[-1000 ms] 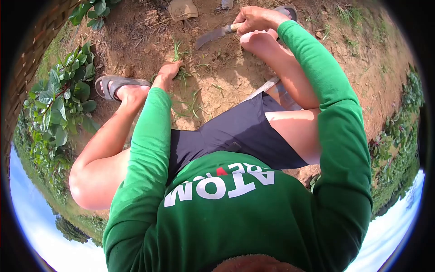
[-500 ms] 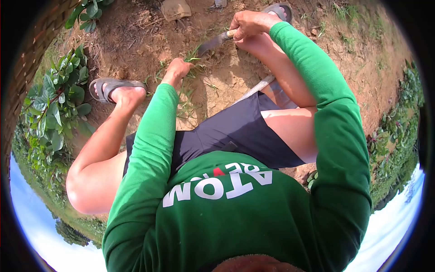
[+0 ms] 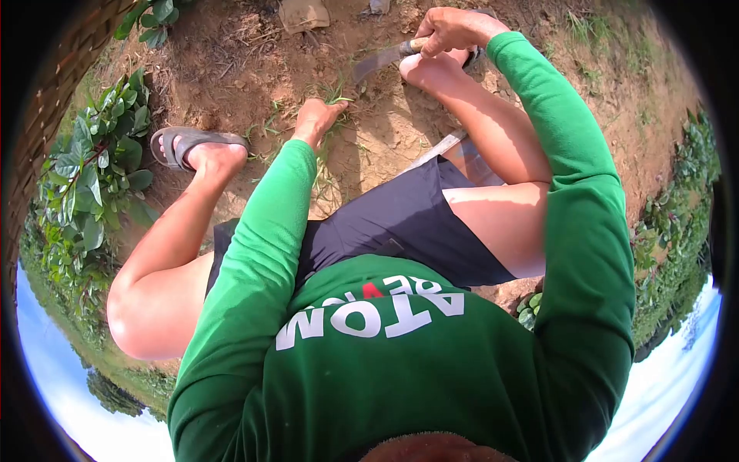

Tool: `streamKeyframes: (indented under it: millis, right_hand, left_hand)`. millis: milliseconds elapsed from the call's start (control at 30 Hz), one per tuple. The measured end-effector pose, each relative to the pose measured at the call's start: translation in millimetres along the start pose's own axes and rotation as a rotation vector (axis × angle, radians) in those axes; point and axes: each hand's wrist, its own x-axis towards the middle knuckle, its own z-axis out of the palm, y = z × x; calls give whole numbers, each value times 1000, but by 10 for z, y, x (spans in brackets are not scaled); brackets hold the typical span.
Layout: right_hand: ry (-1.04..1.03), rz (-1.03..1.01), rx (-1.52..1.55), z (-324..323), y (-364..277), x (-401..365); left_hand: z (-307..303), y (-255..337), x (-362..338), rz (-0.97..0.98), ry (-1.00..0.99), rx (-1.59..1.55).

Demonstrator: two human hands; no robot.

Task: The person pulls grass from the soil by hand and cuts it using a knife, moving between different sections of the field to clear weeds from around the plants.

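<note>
In the head view, the person was squatting low over bare, cracked soil, knees bent wide and both green sleeves reaching forward. The right hand was out past the right knee, its grip clamped around the pale handle of a knife. The dark curved blade pointed across toward the left and lay just above the ground. The left hand was lower and nearer the body, its grip closed on a grass tuft. The thin green blades stuck up out of the fist, close to the tip of the knife, though I could not tell whether steel and grass were touching. More wisps of grass lay scattered on the soil around that hand. The left foot, in a grey sandal, was planted flat just beside it. A leafy plant stood further left, and a brown clod lay at the far edge of the patch.
</note>
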Motion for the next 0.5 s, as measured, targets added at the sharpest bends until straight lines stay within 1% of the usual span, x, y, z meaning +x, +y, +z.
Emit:
streamKeyframes:
  millis: [67, 100, 133, 167, 200, 267, 300, 333, 367, 400, 433, 467, 500]
  right_hand:
    - [42, 34, 3, -275, -223, -399]
    - [51, -37, -54, -381, -237, -510]
    - [10, 72, -20, -444, -298, -590]
    - [31, 41, -72, -478, -267, -641]
    - [52, 8, -127, -503, -215, -691]
    - [74, 18, -52, -483, -191, -813]
    - [85, 24, -14, -476, -163, -867]
    - [116, -2, -50, -400, -34, -843]
    - [156, -29, -94, -289, 153, -765]
    - [199, -55, -142, -288, 253, -718]
    - [96, -6, -124, -384, 130, -772]
    - [138, 45, -114, -418, 115, -827]
    - [188, 45, -70, -444, 143, -874]
  left_hand:
    - [160, -1, 49, 56, 70, 8]
    - [238, -39, 160, 42, 53, -13]
    - [316, -158, 343, 107, 29, 44]
    - [376, -321, 548, 169, 7, 101]
    - [309, -270, 472, 163, -17, 46]
    - [162, -152, 298, 148, -63, -63]
    - [155, -101, 217, 117, -59, -239]
    - [165, -91, 224, 88, -53, -416]
    - [201, -87, 328, 338, -5, -178]
    - [126, 258, 93, 197, 94, -58]
    - [173, 431, 3, 231, 175, 9]
    - [217, 566, -37, 260, 253, 76]
    - [290, 642, -2, 235, 230, 79]
